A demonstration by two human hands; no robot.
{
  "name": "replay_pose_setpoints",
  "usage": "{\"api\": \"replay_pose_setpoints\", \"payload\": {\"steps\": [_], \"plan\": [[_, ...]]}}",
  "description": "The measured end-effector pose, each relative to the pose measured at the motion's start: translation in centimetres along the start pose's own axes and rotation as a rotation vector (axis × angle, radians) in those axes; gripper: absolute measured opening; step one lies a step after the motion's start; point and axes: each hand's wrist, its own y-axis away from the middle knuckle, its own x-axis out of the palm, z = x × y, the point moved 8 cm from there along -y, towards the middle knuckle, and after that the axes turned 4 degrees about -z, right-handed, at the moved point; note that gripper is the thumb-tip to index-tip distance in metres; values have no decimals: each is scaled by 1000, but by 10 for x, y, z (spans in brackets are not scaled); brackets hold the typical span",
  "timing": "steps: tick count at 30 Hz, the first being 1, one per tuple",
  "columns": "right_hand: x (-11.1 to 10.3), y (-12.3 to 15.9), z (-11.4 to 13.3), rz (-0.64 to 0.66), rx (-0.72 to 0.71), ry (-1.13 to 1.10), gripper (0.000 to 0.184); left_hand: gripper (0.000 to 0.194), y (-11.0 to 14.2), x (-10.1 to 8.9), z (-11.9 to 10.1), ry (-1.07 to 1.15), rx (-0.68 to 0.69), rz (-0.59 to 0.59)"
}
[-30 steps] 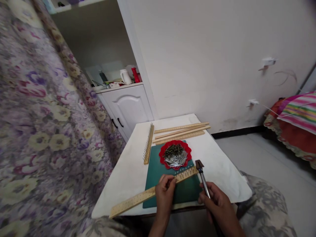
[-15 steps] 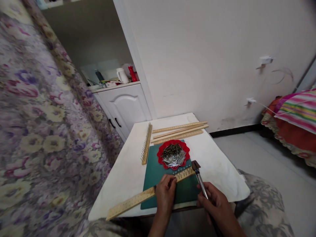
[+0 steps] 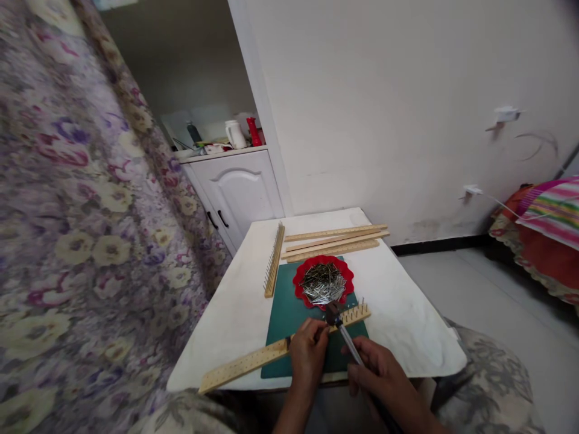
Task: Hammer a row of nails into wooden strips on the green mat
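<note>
My right hand (image 3: pixel 377 371) grips a hammer (image 3: pixel 350 343) by its handle. The dark hammer head sits right above the fingertips of my left hand (image 3: pixel 308 348). Those fingertips are pinched at a nail, mostly hidden, on a narrow wooden strip (image 3: pixel 244 363). The strip lies slantwise across a green mat (image 3: pixel 286 301); nails stand upright in its right end, and small holes dot its left part. Just beyond the strip, a red scalloped dish (image 3: pixel 300 292) holds a heap of loose nails (image 3: pixel 323 282), some silver and some brassy.
A wooden strip studded with nails (image 3: pixel 274 262) lies at the left of the white-covered table (image 3: pixel 230 313). Several wooden strips (image 3: pixel 337 236) lie along the back edge. A flowered curtain (image 3: pixel 104 241) hangs at the left, and a white cabinet (image 3: pixel 244 187) stands behind.
The hammer head has moved left from the strip's right end to above my left fingertips. My left hand keeps its pinch on the strip. The view has shifted slightly.
</note>
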Motion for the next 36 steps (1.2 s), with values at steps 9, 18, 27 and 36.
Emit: {"api": "replay_pose_setpoints", "payload": {"steps": [9, 18, 27, 36], "plan": [[6, -2, -1, 28, -41, 14, 10, 14, 1, 3, 6, -37, 1, -1], [4, -3, -3, 11, -67, 53, 12, 17, 1, 1, 3, -46, 8, 1], [-14, 4, -17, -16, 7, 9, 23, 14, 2, 1, 5, 47, -10, -16], [-26, 6, -25, -50, 25, -39, 36, 18, -7, -22, 1, 101, 2, -6]]}}
